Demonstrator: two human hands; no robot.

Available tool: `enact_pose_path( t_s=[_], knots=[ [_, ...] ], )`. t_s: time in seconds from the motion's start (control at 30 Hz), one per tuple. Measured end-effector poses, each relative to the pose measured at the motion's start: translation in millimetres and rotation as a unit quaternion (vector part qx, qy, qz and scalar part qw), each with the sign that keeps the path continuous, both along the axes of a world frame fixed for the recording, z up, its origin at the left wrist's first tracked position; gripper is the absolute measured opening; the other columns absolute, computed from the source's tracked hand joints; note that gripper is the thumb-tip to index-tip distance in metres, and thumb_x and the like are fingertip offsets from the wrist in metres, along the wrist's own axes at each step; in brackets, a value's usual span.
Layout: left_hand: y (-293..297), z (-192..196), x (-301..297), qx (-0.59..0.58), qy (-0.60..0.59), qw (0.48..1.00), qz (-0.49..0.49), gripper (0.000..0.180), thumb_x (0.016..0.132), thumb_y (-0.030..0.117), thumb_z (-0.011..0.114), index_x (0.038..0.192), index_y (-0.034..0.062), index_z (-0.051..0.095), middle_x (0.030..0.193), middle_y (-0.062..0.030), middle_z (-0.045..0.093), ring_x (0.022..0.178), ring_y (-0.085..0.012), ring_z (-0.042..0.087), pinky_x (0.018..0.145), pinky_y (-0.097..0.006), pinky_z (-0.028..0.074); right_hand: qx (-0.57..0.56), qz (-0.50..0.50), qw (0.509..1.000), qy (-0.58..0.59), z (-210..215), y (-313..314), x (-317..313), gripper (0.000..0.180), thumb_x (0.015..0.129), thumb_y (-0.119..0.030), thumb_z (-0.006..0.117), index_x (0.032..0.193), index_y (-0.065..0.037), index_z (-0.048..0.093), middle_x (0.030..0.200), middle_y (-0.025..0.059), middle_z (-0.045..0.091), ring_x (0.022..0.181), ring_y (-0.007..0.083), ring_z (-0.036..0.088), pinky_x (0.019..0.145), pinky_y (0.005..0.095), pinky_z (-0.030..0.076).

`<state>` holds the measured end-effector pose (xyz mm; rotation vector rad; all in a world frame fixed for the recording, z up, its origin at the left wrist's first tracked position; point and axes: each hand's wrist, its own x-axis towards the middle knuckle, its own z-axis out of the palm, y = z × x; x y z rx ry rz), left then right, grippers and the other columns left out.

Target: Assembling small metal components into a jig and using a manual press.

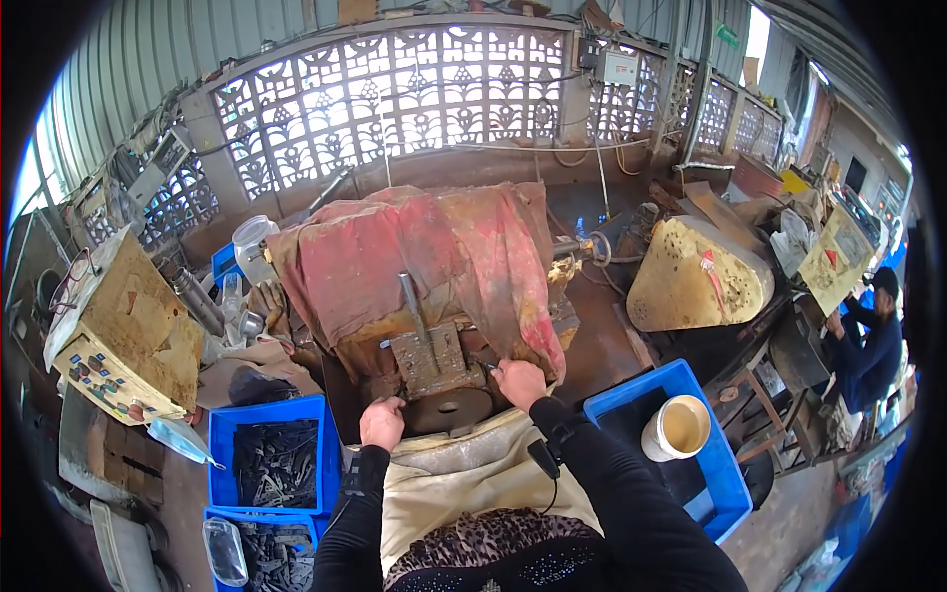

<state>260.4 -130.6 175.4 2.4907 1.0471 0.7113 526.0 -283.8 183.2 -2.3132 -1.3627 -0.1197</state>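
In front of me stands a machine draped with a stained red cloth (395, 261). A rusty metal block (431, 361) with an upright metal bar (414, 306) sits at its front. Below the block lies a flat, brown round disc (449, 407) with a hole in its middle. My left hand (383, 422) is closed at the disc's left side; whatever its fingers hold is hidden. To the right of the block, my right hand (521, 383) is closed too, its fingertips pinching a small dark piece that I cannot make out, close to the cloth's lower edge.
On the left, two blue bins (266, 407) hold dark, thin strips. A blue tray (617, 405) on the right carries a cream bucket (676, 428). A control box (128, 335) with knobs stands far left, a yellowish guard (695, 276) at right. Another person (868, 345) works far right.
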Motion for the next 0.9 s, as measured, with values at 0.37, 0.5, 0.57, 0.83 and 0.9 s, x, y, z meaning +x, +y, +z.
enact_pose_path(
  t_s=[0.37,0.5,0.57,0.83,0.9],
  knots=[
    [0.1,0.7,0.4,-0.003,-0.001,1.000,0.005,0.015,0.079,0.008,0.060,0.086,0.0128,0.072,0.082,-0.0152,0.064,0.082,-0.0351,0.064,0.072,-0.043,0.052,-0.015,0.002,1.000,-0.005,-2.7,1.9,2.1,0.027,0.089,-0.035,0.060,0.083,-0.009,0.064,0.073,0.0157,0.066,0.072,0.0356,0.066,0.065,0.0477,0.052],
    [0.5,0.0,0.1,0.002,-0.010,1.000,0.007,0.015,0.079,0.008,0.060,0.086,0.0127,0.072,0.082,-0.0151,0.064,0.082,-0.0348,0.064,0.072,-0.043,0.052,-0.012,0.008,1.000,-0.003,-3.4,2.1,3.1,0.028,0.090,-0.035,0.059,0.083,-0.009,0.064,0.074,0.0160,0.066,0.073,0.0365,0.066,0.065,0.0483,0.052],
    [0.1,-0.5,-0.5,0.008,-0.014,1.000,0.001,0.014,0.079,0.008,0.060,0.086,0.0127,0.072,0.082,-0.0151,0.064,0.081,-0.0348,0.064,0.072,-0.043,0.052,-0.006,0.000,1.000,0.014,-2.8,1.2,4.6,0.030,0.091,-0.036,0.058,0.083,-0.007,0.064,0.074,0.0176,0.065,0.074,0.0383,0.065,0.066,0.0490,0.052],
    [0.7,-8.1,-4.4,0.008,-0.016,1.000,0.000,0.013,0.078,0.007,0.059,0.085,0.0111,0.070,0.082,-0.0157,0.064,0.081,-0.0356,0.064,0.071,-0.045,0.052,0.159,0.016,0.986,0.057,49.7,61.0,6.1,0.037,0.093,-0.037,0.056,0.083,-0.002,0.060,0.078,0.0248,0.062,0.077,0.0454,0.060,0.067,0.0529,0.048],
    [0.5,-0.1,-0.9,0.022,-0.014,1.000,-0.009,0.013,0.078,0.008,0.058,0.085,0.0108,0.069,0.082,-0.0167,0.063,0.080,-0.0362,0.064,0.070,-0.046,0.052,0.204,0.037,0.976,0.070,84.0,88.2,1.3,0.037,0.092,-0.037,0.057,0.091,-0.001,0.063,0.082,0.0274,0.063,0.081,0.0466,0.060,0.069,0.0508,0.049]
  ],
)
